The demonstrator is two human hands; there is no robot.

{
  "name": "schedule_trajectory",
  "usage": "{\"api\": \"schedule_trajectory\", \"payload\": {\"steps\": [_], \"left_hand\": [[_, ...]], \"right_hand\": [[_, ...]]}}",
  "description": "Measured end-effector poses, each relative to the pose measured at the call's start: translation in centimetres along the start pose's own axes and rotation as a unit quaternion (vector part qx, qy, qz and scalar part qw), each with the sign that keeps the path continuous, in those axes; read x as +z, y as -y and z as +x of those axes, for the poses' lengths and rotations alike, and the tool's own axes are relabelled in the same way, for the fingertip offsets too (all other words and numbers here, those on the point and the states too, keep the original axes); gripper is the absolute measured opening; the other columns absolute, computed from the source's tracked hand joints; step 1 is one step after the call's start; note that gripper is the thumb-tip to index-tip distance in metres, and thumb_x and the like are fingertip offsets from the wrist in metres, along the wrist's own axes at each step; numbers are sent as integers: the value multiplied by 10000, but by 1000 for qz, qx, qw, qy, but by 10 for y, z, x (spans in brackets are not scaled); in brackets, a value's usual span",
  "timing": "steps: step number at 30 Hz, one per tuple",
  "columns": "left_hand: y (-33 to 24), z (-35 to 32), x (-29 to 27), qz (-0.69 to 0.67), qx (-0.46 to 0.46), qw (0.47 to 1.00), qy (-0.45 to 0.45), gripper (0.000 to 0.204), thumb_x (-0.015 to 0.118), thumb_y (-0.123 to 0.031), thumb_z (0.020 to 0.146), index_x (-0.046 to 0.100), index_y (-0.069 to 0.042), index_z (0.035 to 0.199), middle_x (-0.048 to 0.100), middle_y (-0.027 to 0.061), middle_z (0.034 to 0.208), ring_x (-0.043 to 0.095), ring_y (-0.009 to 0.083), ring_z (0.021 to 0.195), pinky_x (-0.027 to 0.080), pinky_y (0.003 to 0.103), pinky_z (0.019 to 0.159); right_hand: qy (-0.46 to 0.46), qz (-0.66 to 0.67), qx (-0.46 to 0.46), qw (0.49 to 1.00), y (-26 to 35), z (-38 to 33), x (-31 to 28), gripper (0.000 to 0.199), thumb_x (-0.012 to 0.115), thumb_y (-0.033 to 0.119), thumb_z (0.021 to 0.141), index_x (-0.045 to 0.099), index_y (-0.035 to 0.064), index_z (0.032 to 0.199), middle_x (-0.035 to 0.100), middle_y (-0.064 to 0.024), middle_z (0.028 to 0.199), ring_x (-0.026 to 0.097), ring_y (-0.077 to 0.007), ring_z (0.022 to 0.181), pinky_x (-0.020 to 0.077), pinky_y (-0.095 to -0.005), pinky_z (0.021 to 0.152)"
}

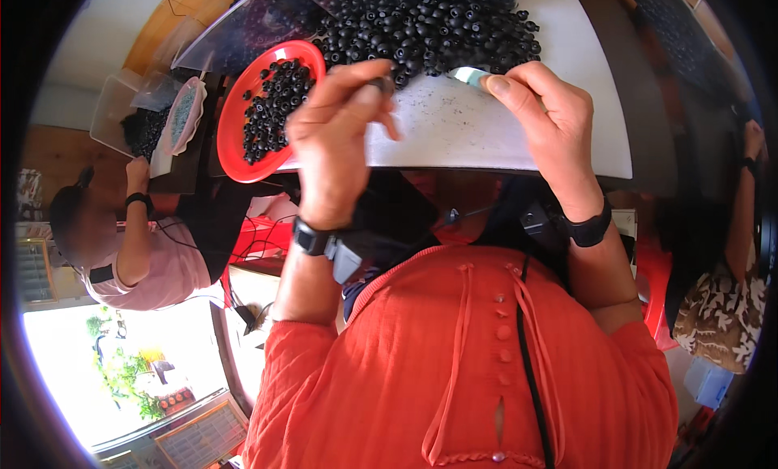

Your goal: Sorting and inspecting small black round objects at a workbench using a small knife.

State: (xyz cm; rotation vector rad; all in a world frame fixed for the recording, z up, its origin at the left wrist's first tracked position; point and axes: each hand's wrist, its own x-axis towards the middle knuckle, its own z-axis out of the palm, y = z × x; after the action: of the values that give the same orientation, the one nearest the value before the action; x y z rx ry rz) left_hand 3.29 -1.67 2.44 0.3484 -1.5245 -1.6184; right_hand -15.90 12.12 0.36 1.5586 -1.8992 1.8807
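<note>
We wear an orange-red knitted top (470, 364) with a row of small round buttons down the front, thin matching ties and long ribbed sleeves pushed up the forearms. A black cable (531, 364) runs down our chest. Our left wrist carries a black watch (312, 238), our right wrist a plain black band (590, 228).

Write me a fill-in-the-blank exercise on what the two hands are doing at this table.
1. The left hand pinches one small ____ ring.
2. The right hand holds a thin pale tool at the edge of the ____ of black rings.
3. The round plate that holds more rings is ____ in colour.
4. Both wrists wear dark ____.

Missing words: black; pile; red; bands
</note>
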Motion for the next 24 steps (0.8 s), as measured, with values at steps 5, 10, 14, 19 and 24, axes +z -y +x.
{"api": "schedule_trajectory", "payload": {"steps": [5, 10, 14, 19, 24], "left_hand": [[-47, 21, -75, 337, 73, 932, -116, 250, 641, -24, 992, 734, 31, 1217, 704, 69, 943, 626, 103, 749, 513, 238, 718], [-33, 30, -87, 588, 218, 778, -25, 254, 803, -8, 779, 780, -68, 1025, 702, 89, 1046, 620, 269, 1022, 509, 376, 878], [-4, 23, -31, 598, 263, 754, 72, 188, 817, -55, 753, 749, -57, 928, 637, 98, 914, 602, 324, 926, 522, 428, 788], [15, 32, -16, 642, 273, 709, 108, 172, 796, -67, 748, 721, -53, 902, 592, 85, 910, 584, 325, 891, 529, 441, 736], [21, 31, -12, 587, 280, 745, 146, 173, 801, -75, 751, 710, -35, 892, 582, 91, 898, 576, 320, 876, 521, 437, 732]], "right_hand": [[-21, 11, -2, 1000, 2, 1, -1, 310, 786, 228, 953, 659, 15, 767, 479, 12, 556, 401, -66, 520, 330, -258, 486], [-15, 19, 11, 1000, 3, 2, -1, 303, 784, 214, 956, 661, 12, 767, 475, 22, 565, 398, -56, 531, 328, -249, 490], [-15, 24, -4, 1000, -2, 1, 0, 289, 780, 202, 958, 667, 9, 776, 489, 24, 572, 401, -56, 532, 330, -248, 491], [-9, 13, 3, 1000, 4, 1, -2, 276, 778, 199, 959, 673, 9, 789, 503, 12, 572, 411, -61, 527, 336, -252, 490], [-5, 8, 0, 1000, 3, 1, -3, 261, 771, 191, 962, 680, 9, 799, 514, 0, 572, 422, -63, 524, 339, -251, 485]]}}
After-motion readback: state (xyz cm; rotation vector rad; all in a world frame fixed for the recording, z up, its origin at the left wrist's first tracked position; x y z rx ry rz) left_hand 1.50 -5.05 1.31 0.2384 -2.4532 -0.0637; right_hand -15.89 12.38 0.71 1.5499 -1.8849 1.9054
